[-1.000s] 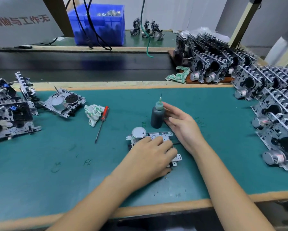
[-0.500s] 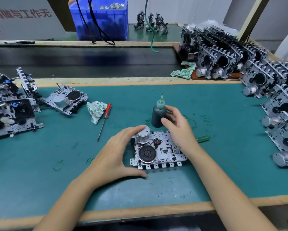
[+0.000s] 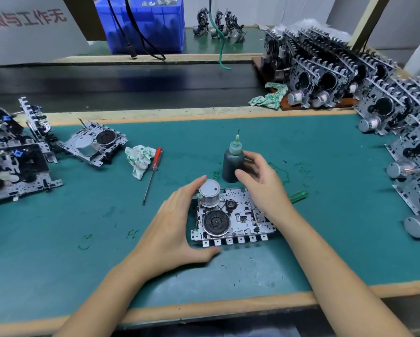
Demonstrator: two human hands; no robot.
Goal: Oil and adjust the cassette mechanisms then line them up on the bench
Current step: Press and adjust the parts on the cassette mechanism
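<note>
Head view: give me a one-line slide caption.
Left hand steadies a cassette mechanism on the green bench while the right hand grips the oil bottle.

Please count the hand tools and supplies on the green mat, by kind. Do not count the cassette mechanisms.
Oil bottle: 1
Screwdrivers: 2, a red-handled screwdriver and a green-handled screwdriver, partly hidden behind the right hand
Crumpled rag: 1
Total: 4
</note>
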